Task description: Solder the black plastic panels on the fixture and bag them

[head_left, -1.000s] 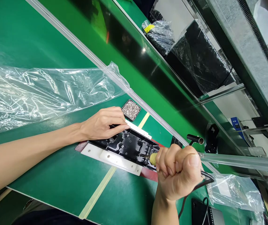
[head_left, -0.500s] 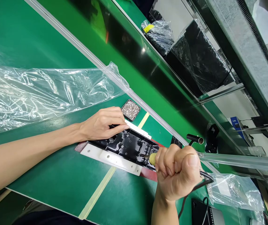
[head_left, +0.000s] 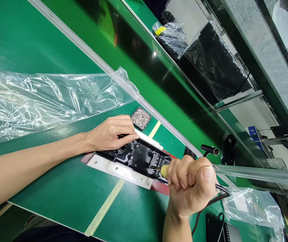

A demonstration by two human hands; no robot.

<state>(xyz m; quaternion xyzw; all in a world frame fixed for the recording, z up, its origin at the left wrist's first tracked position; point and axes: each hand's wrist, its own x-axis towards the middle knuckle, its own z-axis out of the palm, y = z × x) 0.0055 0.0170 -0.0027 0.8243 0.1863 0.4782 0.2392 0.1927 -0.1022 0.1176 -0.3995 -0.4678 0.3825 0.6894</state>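
Observation:
A long black plastic housing point(head_left: 140, 158) with molded ribs and posts lies between white fixture blocks point(head_left: 128, 174) on the green table. My left hand point(head_left: 115, 132) rests over its left part, thumb and fingers drawn together near the upper edge; what they pinch, if anything, is hidden. In a fist, my right hand point(head_left: 191, 185) grips a corded soldering iron by its yellow handle point(head_left: 164, 170). The iron's metal tip point(head_left: 155, 167) points down into the housing's right part; whether it touches cannot be told. A small black tray point(head_left: 141, 118) of tiny silvery metal pieces sits just beyond my left fingers.
Clear plastic sheeting point(head_left: 45, 104) spreads over the table at left. A metal rail point(head_left: 83, 43) runs diagonally behind the work. At right are a black tube on a stand point(head_left: 209, 149), a clear bag point(head_left: 254, 205) and a black cord point(head_left: 213, 200). Wrapped black items point(head_left: 211, 64) stand farther back.

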